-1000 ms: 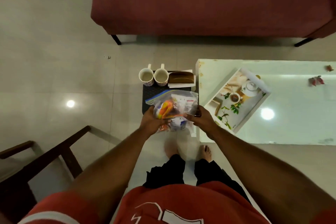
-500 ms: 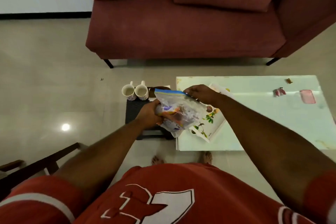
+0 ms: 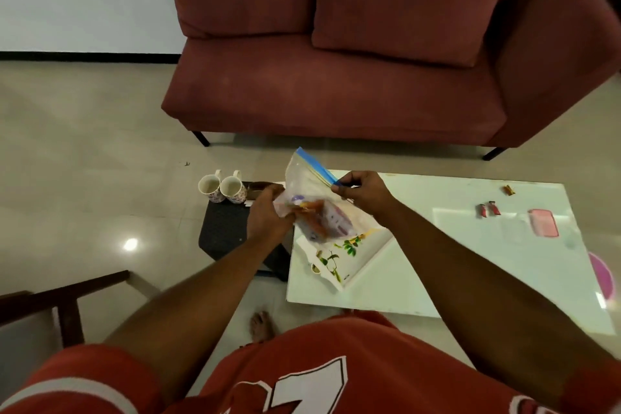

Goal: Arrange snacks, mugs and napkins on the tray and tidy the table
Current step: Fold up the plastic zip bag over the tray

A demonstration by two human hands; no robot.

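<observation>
Left hand (image 3: 268, 222) grips zip bag (image 3: 312, 202) of snacks; right hand (image 3: 361, 193) pinches its seal. Overtilting could spill snacks beside tray (image 3: 366, 262).

The clear crinkly plastic zip bag (image 3: 312, 188) looks glossy. The white surface (image 3: 437, 265) is smooth and reflective; the dark red sofa (image 3: 336, 87) is matt cloth.
</observation>
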